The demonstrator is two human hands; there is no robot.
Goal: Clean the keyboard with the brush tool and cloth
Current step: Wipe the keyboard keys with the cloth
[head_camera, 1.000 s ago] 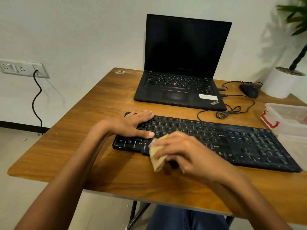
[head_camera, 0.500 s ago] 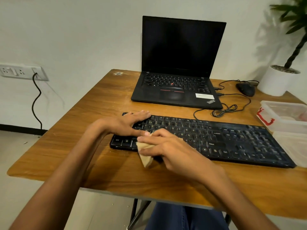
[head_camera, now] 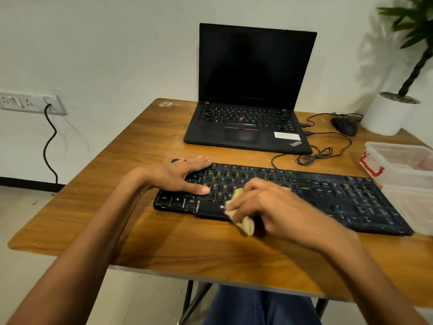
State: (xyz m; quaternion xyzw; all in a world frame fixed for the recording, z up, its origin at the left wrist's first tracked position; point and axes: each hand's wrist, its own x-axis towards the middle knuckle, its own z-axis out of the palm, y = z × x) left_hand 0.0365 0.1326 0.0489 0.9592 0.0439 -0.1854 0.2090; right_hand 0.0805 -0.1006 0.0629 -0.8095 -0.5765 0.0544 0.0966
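The keyboard point(head_camera: 328, 191) is laid on the wooden table point(head_camera: 145, 141) with its long axis running left to right across the person's front, between the open laptop point(head_camera: 248, 90) and the near edge. The cloth point(head_camera: 243, 224) is held at the keyboard's front edge, about the space bar and left of the middle, so the greater part of the keys lies to its right along that long axis. A further wipe is judged to call for a sweep rightward, and the right hand point(head_camera: 269, 205) is the nearer to that stretch (the number pad at the far right end is well apart from both hands).

The cloth is gripped by the right hand: the fingers are curled round the bunched tan fabric, and a fold of it hangs past the front edge towards the table. Whether the fabric is pressed on the keys under the palm cannot be told, since it is hidden by the hand. The left hand point(head_camera: 178, 177) is laid flat on the left end of the keyboard, fingers straight and close together, thumb stretched along a key row. Nothing is held by it, and the board is judged to be steadied so. The brush tool is not seen in this view.
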